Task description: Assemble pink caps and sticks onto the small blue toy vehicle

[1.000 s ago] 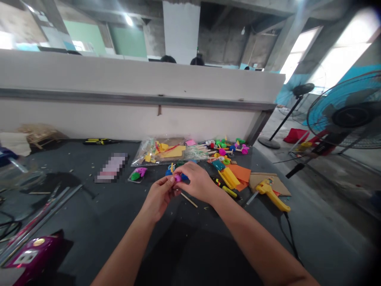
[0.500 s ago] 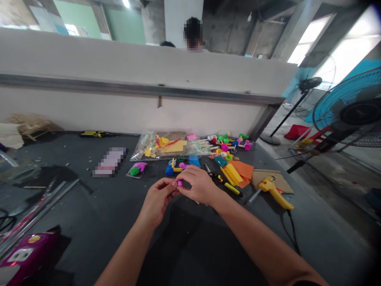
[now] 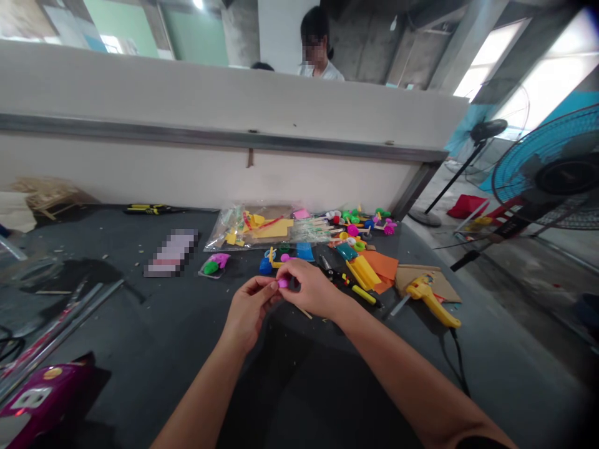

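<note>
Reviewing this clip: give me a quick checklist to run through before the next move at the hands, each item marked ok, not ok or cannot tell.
Pink plastic piece pinched between left hand and right hand: ok.
Shape of that piece: cannot tell, fingers cover much of it.
Blue and yellow plastic part just beyond the hands, not touching them: ok.
Wooden stick lying loose on the mat under the right hand, not gripped: ok.
Yellow hot glue gun resting on cardboard, away from both hands: ok.
Whether the glue gun is hot: cannot tell.

Head-worn view, forward and down onto left hand point(image 3: 248, 305) and right hand point(image 3: 311, 288)
</note>
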Available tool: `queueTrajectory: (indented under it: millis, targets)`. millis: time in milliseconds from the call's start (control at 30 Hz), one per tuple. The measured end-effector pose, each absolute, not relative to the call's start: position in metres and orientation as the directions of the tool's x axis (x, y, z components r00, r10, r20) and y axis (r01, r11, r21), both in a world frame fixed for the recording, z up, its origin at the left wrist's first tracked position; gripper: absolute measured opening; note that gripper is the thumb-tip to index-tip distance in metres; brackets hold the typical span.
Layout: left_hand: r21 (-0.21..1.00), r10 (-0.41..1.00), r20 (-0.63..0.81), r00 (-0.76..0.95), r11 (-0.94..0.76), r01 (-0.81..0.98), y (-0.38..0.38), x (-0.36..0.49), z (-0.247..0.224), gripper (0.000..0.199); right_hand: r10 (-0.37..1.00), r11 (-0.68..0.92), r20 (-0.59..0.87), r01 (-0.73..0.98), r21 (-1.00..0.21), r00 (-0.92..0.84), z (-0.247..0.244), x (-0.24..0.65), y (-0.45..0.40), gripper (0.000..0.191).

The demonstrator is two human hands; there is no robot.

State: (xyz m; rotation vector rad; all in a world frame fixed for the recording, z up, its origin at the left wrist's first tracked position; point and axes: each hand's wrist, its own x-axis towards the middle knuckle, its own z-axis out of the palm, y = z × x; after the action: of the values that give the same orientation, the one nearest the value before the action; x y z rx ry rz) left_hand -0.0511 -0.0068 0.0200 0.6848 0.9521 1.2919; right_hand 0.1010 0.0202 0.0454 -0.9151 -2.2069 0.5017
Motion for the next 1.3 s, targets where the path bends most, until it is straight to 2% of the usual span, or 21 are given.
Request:
queueTrajectory:
  millis: [100,233,333,500,700,833,933,1033,1067,1133,1200,1233,1300]
  targets:
    - [0.870,0.981,-0.193,0.007,0.175,-0.461,-0.006,-0.052,0.020,0.020,0.732,0.670,0.415,0.465,-0.579,-0.540,0.045,0.103,0.022,0.035]
    - [0.876,0.983,-0.184,0.014,0.171,-0.451,-0.007,-0.054,0.020,0.019,0.691,0.717,0.434,0.479,-0.506,-0.577,0.046,0.104,0.023,0.014]
    - [0.870,0.984,-0.174,0.021,0.164,-0.465,-0.008,-0.053,0.020,0.018,0.686,0.727,0.467,0.492,-0.480,-0.558,0.046,0.102,0.022,0.007]
    - [0.859,0.987,-0.154,0.051,0.159,-0.486,-0.007,-0.052,0.020,0.016,0.666,0.746,0.515,0.483,-0.458,-0.540,0.044,0.099,0.020,0.008]
    - [0.880,0.989,-0.144,0.019,0.137,-0.454,-0.006,-0.054,0.020,0.018,0.723,0.687,0.447,0.481,-0.544,-0.527,0.046,0.101,0.020,0.023]
    - [0.890,0.988,-0.153,0.007,0.141,-0.434,-0.006,-0.054,0.021,0.021,0.674,0.737,0.462,0.491,-0.464,-0.576,0.047,0.102,0.020,0.006]
    - [0.928,0.991,-0.133,-0.032,0.113,-0.355,-0.006,-0.053,0.021,0.021,0.666,0.746,0.469,0.531,-0.403,-0.580,0.044,0.100,0.019,0.007]
    - [0.992,0.994,-0.046,-0.097,0.033,-0.125,-0.006,-0.054,0.020,0.018,0.690,0.723,0.460,0.559,-0.406,-0.558,0.044,0.099,0.018,0.007]
    - [1.000,0.994,0.000,-0.113,-0.003,-0.019,-0.005,-0.054,0.019,0.015,0.719,0.695,0.437,0.557,-0.456,-0.540,0.045,0.099,0.018,0.007]
    - [0.979,0.986,0.114,-0.120,-0.091,0.180,-0.005,-0.057,0.018,0.012,0.800,0.571,0.313,0.488,-0.660,-0.512,0.049,0.099,0.018,0.003]
    - [0.944,0.971,0.197,-0.131,-0.152,0.294,-0.004,-0.061,0.019,0.013,0.840,0.307,0.122,0.279,-0.910,-0.529,0.052,0.098,0.016,0.004]
    - [0.938,0.965,0.211,-0.153,-0.157,0.308,-0.004,-0.063,0.019,0.015,0.827,0.140,0.041,0.135,-0.981,-0.561,0.052,0.095,0.014,0.008]
    - [0.954,0.956,0.196,-0.220,-0.134,0.269,-0.002,-0.070,0.022,0.022,0.771,-0.144,-0.038,-0.116,-0.983,-0.636,0.046,0.088,0.009,0.016]
